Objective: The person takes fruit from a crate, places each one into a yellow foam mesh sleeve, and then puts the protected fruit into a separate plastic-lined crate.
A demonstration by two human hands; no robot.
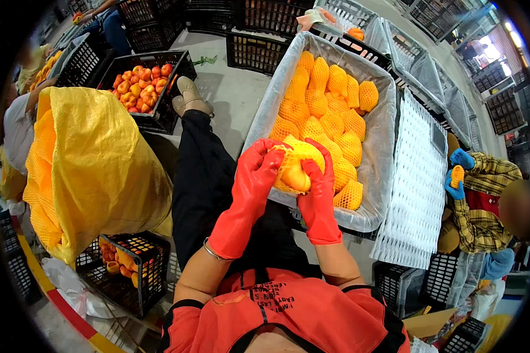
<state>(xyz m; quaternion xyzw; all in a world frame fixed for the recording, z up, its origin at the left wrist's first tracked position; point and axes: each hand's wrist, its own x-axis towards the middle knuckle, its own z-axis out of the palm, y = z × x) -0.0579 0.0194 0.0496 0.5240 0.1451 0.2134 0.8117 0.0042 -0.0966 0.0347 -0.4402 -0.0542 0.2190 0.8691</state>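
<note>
Both hands wear long red rubber gloves. My left hand (258,176) pinches the edge of a yellow foam net sleeve, and my right hand (316,176) holds the fruit inside it from the other side. The yellow-orange fruit (295,176) is partly covered by the net, its lower part bare. Under and beyond my hands stands a crate with a plastic liner (375,176), holding rows of fruits in yellow foam nets (331,125). A large yellow woven sack (97,163) at the left holds many foam nets (44,176).
A black crate of red and yellow fruit (143,88) stands beyond the sack, another crate (152,264) below it. White foam sheeting (413,185) lies right of the lined crate. A co-worker in blue gloves (457,189) holds a netted fruit at the right. More lined crates (406,48) stand behind.
</note>
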